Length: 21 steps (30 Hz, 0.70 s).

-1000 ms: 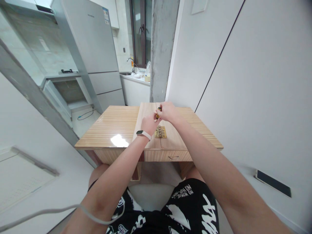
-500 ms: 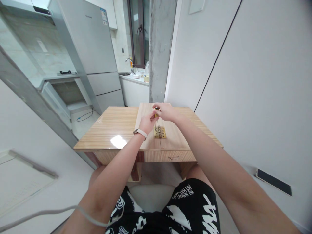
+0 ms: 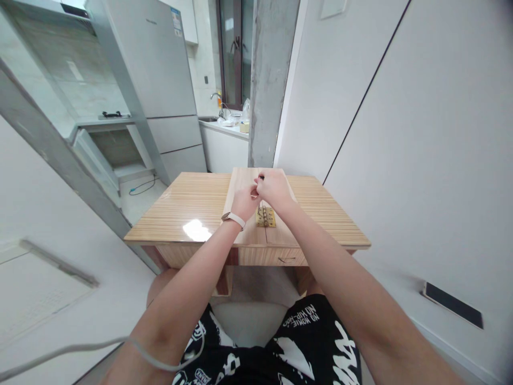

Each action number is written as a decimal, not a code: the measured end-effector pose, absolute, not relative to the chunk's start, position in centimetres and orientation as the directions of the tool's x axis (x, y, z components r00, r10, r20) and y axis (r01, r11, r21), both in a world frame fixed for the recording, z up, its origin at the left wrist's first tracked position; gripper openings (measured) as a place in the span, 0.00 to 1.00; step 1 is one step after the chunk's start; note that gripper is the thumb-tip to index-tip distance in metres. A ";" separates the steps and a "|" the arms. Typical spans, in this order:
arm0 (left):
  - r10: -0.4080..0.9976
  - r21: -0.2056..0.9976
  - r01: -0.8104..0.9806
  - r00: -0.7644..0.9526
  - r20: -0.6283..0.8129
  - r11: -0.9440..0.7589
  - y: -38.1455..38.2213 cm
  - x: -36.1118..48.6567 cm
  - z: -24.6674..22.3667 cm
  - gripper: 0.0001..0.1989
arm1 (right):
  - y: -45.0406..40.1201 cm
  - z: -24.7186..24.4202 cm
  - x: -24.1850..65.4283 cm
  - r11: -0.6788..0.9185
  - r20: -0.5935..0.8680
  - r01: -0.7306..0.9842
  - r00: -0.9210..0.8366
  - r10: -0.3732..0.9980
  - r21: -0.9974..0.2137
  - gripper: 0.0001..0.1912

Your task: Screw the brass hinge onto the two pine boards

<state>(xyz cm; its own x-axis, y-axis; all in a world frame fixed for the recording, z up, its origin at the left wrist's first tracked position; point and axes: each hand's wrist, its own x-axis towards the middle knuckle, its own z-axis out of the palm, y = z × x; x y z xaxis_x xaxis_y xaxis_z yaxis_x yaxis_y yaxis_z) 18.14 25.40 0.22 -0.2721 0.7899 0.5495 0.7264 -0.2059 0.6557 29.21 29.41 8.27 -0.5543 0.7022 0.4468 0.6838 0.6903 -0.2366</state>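
Observation:
My right hand (image 3: pixel 274 188) is closed around a screwdriver (image 3: pixel 262 177); only a dark bit of its handle shows between the fingers. My left hand (image 3: pixel 245 201), with a pale watch strap on the wrist, is pinched against the same tool from the left, its fingertips partly covered. Just below the hands, a brass-coloured hinge (image 3: pixel 266 217) lies open across the seam between two pale wooden boards (image 3: pixel 242 179). The screwdriver's lower end is hard to make out near the hinge's upper left part.
Under the boards stands a striped wooden table (image 3: pixel 192 200) with a drawer (image 3: pixel 280 258) at its front. A pale cable (image 3: pixel 68 351) crosses at lower left, by my left forearm. A white wall (image 3: pixel 401 160) is on the right, a fridge (image 3: pixel 160 69) behind at left.
My right hand has turned and closed further over the screwdriver, hiding the yellow-and-black handle seen before. My left hand stays close beside it. The whole view has shifted slightly.

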 end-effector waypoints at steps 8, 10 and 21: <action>0.790 0.722 0.647 -0.299 0.535 -0.245 25.8 18.4 0.0 0.08 | 30.0 8.4 29.5 0.680 0.439 0.693 -0.548 0.712 -0.238 0.14; 0.794 0.732 0.620 -0.278 0.541 -0.282 25.9 18.1 0.1 0.09 | 30.8 8.9 30.0 0.749 0.408 0.623 -0.638 0.653 -0.225 0.12; 0.843 0.789 0.511 -0.205 0.497 -0.341 26.7 17.0 -0.3 0.11 | 32.2 9.5 30.8 0.814 0.397 0.566 -0.724 0.565 -0.126 0.10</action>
<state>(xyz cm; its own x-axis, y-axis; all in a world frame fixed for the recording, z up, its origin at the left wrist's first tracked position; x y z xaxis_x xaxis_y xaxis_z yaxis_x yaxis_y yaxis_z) 17.05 26.73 -0.26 -0.2053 0.8431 0.4971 0.5109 -0.3409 0.7892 30.77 32.16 9.45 -0.7236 0.5647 0.3970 0.5665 0.8144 -0.1259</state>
